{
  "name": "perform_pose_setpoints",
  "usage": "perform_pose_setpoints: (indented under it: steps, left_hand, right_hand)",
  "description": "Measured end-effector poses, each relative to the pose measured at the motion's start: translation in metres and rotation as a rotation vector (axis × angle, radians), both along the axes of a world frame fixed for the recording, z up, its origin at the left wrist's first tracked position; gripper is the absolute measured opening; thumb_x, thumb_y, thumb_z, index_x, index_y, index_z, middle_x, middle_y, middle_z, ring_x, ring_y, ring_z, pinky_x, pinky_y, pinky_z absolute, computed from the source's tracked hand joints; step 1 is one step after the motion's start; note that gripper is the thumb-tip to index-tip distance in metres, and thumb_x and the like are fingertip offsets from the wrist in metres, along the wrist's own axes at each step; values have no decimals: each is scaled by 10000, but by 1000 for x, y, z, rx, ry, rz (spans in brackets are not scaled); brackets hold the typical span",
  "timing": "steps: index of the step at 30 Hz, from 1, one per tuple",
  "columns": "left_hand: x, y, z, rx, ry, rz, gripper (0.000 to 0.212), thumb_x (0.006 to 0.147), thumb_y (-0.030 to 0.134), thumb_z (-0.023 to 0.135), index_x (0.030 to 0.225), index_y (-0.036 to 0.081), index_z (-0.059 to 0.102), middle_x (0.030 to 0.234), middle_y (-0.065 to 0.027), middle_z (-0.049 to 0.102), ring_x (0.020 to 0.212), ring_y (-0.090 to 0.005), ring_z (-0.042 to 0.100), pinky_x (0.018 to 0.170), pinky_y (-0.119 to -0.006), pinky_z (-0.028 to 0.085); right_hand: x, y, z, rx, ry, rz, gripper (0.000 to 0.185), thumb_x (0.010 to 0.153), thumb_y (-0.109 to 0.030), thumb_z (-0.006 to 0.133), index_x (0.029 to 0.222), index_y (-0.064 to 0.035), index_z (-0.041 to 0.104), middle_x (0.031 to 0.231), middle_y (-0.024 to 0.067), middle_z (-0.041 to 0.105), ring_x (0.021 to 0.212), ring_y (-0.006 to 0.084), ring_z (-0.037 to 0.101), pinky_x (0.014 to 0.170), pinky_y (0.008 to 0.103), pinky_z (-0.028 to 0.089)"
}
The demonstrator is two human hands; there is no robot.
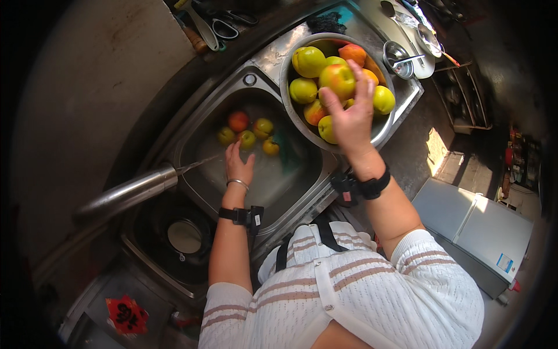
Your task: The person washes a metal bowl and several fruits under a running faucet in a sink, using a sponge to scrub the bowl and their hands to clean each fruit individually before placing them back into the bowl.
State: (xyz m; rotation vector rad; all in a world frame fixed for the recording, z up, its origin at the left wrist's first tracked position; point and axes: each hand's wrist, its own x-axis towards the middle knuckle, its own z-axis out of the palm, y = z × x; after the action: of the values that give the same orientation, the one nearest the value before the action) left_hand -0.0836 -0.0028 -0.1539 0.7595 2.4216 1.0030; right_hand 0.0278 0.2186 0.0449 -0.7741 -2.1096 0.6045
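Observation:
A large steel bowl point(285, 94) on the drainboard holds many yellow-green and orange-red fruits, apparently peaches. Over its middle, my right hand point(355, 120) has thumb and fingers around a yellow-red peach point(338, 82). My left hand point(239, 165) reaches into the steel sink basin point(301, 185), fingers apart and holding nothing. Its fingertips come close to a green peach point(247, 139); whether they touch it I cannot tell. Around that one, several more fruits sit in the water, among them a red peach point(238, 121).
From the left, a steel faucet point(135, 192) runs water into the basin. A second, dark basin point(161, 261) lies beside it. Past the bowl are a small steel bowl point(397, 60) and utensils on a white board point(423, 65). Scissors point(224, 29) lie along the back.

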Motion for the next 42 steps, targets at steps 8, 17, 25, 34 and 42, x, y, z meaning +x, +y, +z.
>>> perform_pose_setpoints:
  steps: [8,17,25,34,42]
  left_hand:
    - [20,48,-15,-268,73,-173,581,725,118,680,1268,105,474,1353,-120,392,1224,-332,363,1008,-388,342]
    - [7,38,-53,-506,403,-70,293,845,78,479,1128,129,535,1183,-97,477,1201,-320,382,900,-446,414]
    - [-4,-10,-15,495,-884,649,359,873,153,578,1213,160,462,1182,-64,506,1044,-228,528,853,-411,456]
    - [-23,-29,80,1087,-1331,534,378,927,376,451,1200,117,491,1142,-98,541,1002,-276,542,855,-387,474]
    - [-18,-20,126,1185,-1395,609,486,937,455,388,1174,44,494,1148,-110,555,1043,-273,550,896,-374,467]
  right_hand:
    - [61,67,-13,-66,-281,-131,507,800,-135,618,1268,-32,451,1192,200,494,1121,335,483,958,366,390]
    - [54,5,12,-158,-1,104,251,783,5,546,1034,-8,565,1129,140,528,1067,256,512,938,332,405]
    - [22,-54,-3,-403,68,425,222,747,89,523,945,5,576,1012,130,550,882,220,548,759,272,456]
    - [-31,-105,-41,-636,-83,617,320,767,-1,581,1083,-17,533,1056,127,551,949,244,563,805,297,470]
    - [-76,-128,-52,-683,-60,793,607,751,-103,707,1287,-41,429,1173,143,534,1068,223,531,899,302,429]
